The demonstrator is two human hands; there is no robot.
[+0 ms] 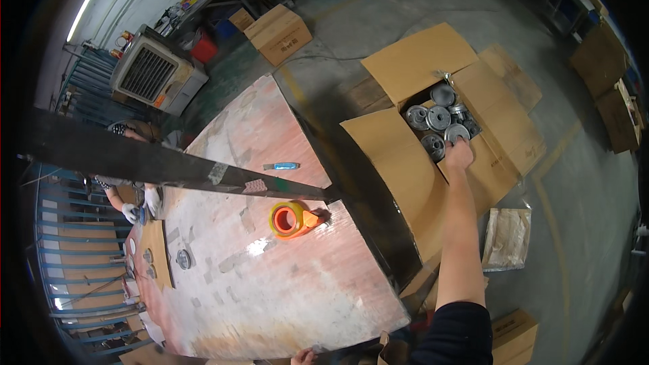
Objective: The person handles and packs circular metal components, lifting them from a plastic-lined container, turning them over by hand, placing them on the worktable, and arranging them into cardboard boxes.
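My right arm stretches out to an open cardboard box (422, 192) at the right. There my right hand (459, 153) has its fingers on a round grey metal part (457, 133), near the box's front side. Several similar disc-shaped metal parts lie around it, among them a ringed one (438, 119) and one with holes (433, 146). My left hand (304, 357) shows only in part at the lower picture edge, beside the near edge of the worn table (324, 297); its fingers are mostly cut off from view.
An orange tape dispenser (286, 220) and a blue-handled cutter (281, 166) lie on the table. A dark metal post (169, 165) crosses above it. At left, another person's gloved hand (153, 201) works by a cardboard sheet (159, 250). A small metal part (183, 259) lies nearby.
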